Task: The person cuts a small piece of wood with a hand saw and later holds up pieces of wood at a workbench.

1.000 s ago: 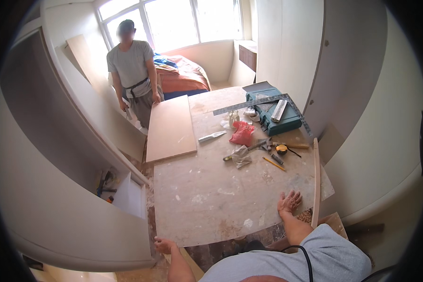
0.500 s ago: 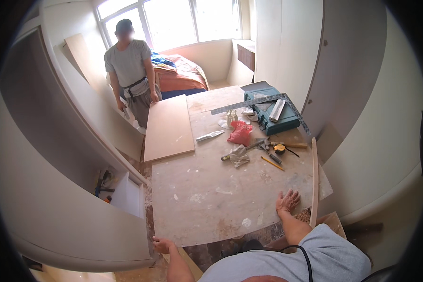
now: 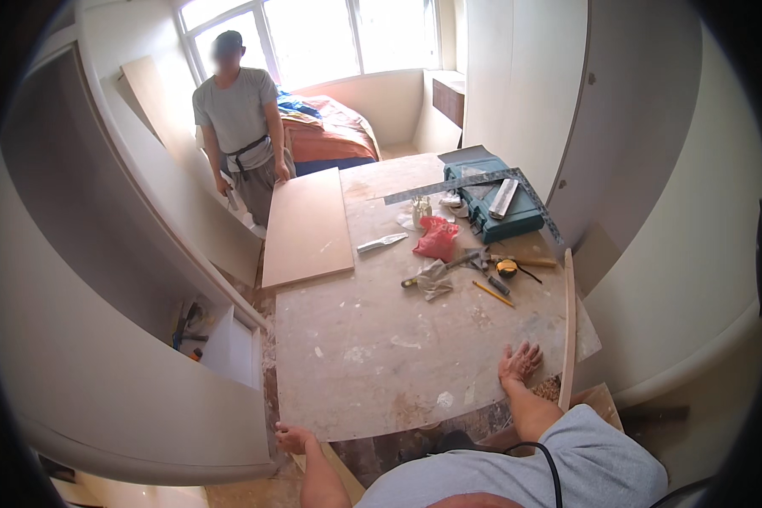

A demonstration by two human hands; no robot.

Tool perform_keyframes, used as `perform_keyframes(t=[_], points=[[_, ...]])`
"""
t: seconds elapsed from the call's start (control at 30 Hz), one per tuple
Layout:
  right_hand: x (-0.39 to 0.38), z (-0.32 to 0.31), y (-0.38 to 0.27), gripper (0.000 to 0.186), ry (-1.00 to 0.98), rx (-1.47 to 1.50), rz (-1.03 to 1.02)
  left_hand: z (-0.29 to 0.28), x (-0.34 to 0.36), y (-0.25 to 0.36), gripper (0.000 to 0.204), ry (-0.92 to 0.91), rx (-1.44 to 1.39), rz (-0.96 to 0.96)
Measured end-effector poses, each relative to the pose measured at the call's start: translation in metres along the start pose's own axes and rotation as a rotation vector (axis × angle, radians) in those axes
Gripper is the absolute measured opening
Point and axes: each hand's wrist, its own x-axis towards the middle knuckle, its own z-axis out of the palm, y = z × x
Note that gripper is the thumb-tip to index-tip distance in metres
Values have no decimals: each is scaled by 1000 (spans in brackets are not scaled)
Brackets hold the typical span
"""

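My right hand [image 3: 521,364] lies flat, fingers spread, on the near right part of a stained wooden worktop board [image 3: 356,372]. At the board's near left corner, my left hand [image 3: 294,439] has its fingers curled at the edge, closed on it as far as I can see. A pencil [image 3: 493,293] lies beyond my right hand. Farther off are a yellow and black tape measure [image 3: 506,268], a hammer [image 3: 470,257], a crumpled red plastic bag [image 3: 437,239] and a putty-knife-like tool [image 3: 383,243].
A co-worker [image 3: 241,127] stands at the far left, one hand by a pale panel [image 3: 309,229] on the worktop. A teal tool case [image 3: 504,216] with a metal square [image 3: 449,184] stands far right. Cabinets [image 3: 144,356] flank both sides. A wooden strip [image 3: 568,330] runs along the right edge.
The view has shifted slightly, so the far things sit a little more to the right. The co-worker's head has turned. Both my hands stay where they were.
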Motion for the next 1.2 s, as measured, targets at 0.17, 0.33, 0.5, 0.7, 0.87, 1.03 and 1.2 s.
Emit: perform_keyframes(t=[0.17,0.33,0.5,0.7,0.87,1.03,1.2], points=[[1,3,3,67,1,-30,0,-1,-4,2,59,10,12,-10],[2,6,4,67,1,-45,7,2,0,2,59,-33,13,-39],[2,4,3,66,6,-31,-7,2,-1,2,59,-31,16,-37],[0,-6,-2,64,-12,-7,-7,-1,1,3,60,-39,6,-40],[-1,-4,1,64,-12,-18,-11,-20,-12,16,62,-31,-44,-60],[1,0,2,63,3,-22,-19,-21,-11,17,62,-24,-75,-49],[0,1,3,62,23,-18,-21,-8,-2,8,58,-31,-1,-29]])
